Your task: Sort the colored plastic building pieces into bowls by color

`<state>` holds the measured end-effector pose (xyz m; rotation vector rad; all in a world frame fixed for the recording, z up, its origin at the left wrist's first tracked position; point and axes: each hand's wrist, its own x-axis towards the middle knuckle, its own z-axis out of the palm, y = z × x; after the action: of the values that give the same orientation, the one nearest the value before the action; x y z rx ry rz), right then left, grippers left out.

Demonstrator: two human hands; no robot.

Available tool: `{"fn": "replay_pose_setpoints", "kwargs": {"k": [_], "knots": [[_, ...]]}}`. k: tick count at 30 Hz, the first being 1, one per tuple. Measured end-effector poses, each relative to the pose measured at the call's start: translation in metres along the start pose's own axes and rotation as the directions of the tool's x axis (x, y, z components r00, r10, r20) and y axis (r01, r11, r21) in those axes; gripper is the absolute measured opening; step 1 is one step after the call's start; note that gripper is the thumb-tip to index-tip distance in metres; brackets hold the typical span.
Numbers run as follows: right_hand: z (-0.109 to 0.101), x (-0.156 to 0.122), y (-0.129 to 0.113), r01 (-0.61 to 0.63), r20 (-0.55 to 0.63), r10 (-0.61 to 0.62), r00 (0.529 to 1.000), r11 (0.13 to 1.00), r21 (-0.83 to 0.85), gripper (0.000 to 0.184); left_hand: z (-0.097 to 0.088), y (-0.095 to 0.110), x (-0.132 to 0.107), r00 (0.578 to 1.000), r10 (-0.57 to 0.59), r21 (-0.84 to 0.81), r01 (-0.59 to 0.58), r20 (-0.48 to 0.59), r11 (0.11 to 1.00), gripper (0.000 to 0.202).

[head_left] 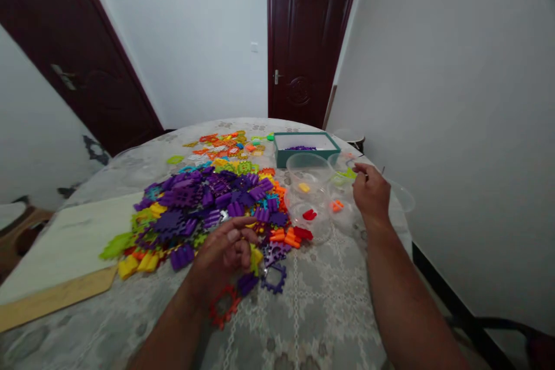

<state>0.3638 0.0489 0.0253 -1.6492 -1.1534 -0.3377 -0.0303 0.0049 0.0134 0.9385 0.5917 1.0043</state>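
Note:
A large heap of plastic interlocking pieces (208, 199), mostly purple with orange, yellow and green ones, covers the middle of a round table (329, 312). My left hand (225, 254) rests at the heap's near edge with fingers curled over a yellow piece (255, 257). A red ring-shaped piece (223, 306) and a purple frame piece (274, 277) lie beside that hand. My right hand (370, 191) is closed at the rim of a clear bowl holding a green piece (347, 176). Other clear bowls (309, 176) hold a yellow, an orange and a red piece.
A teal box (306, 146) with purple pieces stands behind the bowls. A white board with a wooden edge (65, 254) lies at the left. More orange and green pieces (225, 147) are spread at the far side. Doors and walls stand close around the table.

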Motion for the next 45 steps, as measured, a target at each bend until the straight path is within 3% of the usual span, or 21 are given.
{"fn": "replay_pose_setpoints", "kwargs": {"k": [3,7,10,12,14,17,19,21,24,29,35,41,45], "knots": [[0.003,-0.01,-0.021,0.131,-0.003,-0.131,0.991,0.989,0.076,0.034,0.001,0.008,-0.002,0.98,0.166,0.084,-0.157,-0.113,0.984,0.039],[0.004,-0.025,-0.051,0.288,0.027,-0.298,0.954,0.938,0.193,0.029,0.003,0.022,-0.01,0.854,0.378,0.327,-0.265,-0.357,0.907,0.035],[0.003,-0.034,-0.064,0.341,0.055,-0.366,0.929,0.904,0.257,0.028,0.006,0.028,-0.029,0.755,0.477,0.606,-0.136,-0.449,0.784,0.036],[0.004,-0.038,-0.068,0.347,0.079,-0.383,0.92,0.893,0.287,0.028,0.006,0.019,-0.05,0.709,0.534,0.767,0.016,-0.461,0.642,0.041],[0.005,-0.041,-0.07,0.347,0.105,-0.395,0.913,0.884,0.312,0.028,0.003,-0.001,-0.075,0.711,0.578,0.893,0.159,-0.4,0.421,0.062],[0.006,-0.044,-0.073,0.356,0.128,-0.419,0.899,0.868,0.345,0.028,-0.005,-0.043,-0.109,0.796,0.539,0.958,0.274,-0.276,0.085,0.103],[0.008,-0.045,-0.074,0.362,0.129,-0.433,0.892,0.855,0.37,0.028,-0.006,-0.067,-0.122,0.838,0.478,0.941,0.333,-0.264,-0.064,0.117],[0.01,-0.047,-0.074,0.363,0.128,-0.441,0.888,0.845,0.391,0.027,-0.003,-0.082,-0.125,0.839,0.466,0.91,0.387,-0.28,-0.15,0.126],[0.014,-0.05,-0.073,0.376,0.119,-0.46,0.88,0.828,0.416,0.027,0.007,-0.087,-0.111,0.841,0.44,0.881,0.432,-0.315,-0.195,0.133],[0.021,-0.055,-0.072,0.392,0.137,-0.499,0.856,0.797,0.459,0.027,0.027,-0.08,-0.073,0.849,0.362,0.854,0.476,-0.385,-0.208,0.139],[0.023,-0.056,-0.072,0.393,0.13,-0.504,0.854,0.788,0.474,0.027,0.046,-0.078,-0.041,0.837,0.349,0.834,0.509,-0.422,-0.213,0.141],[0.026,-0.057,-0.069,0.357,0.162,-0.485,0.859,0.796,0.489,0.026,0.041,-0.077,-0.032,0.814,0.503,0.872,0.443,-0.292,-0.21,0.091],[0.024,-0.058,-0.071,0.375,0.151,-0.504,0.85,0.781,0.499,0.027,0.028,-0.072,-0.03,0.795,0.564,0.884,0.408,-0.222,-0.228,0.075]]}}
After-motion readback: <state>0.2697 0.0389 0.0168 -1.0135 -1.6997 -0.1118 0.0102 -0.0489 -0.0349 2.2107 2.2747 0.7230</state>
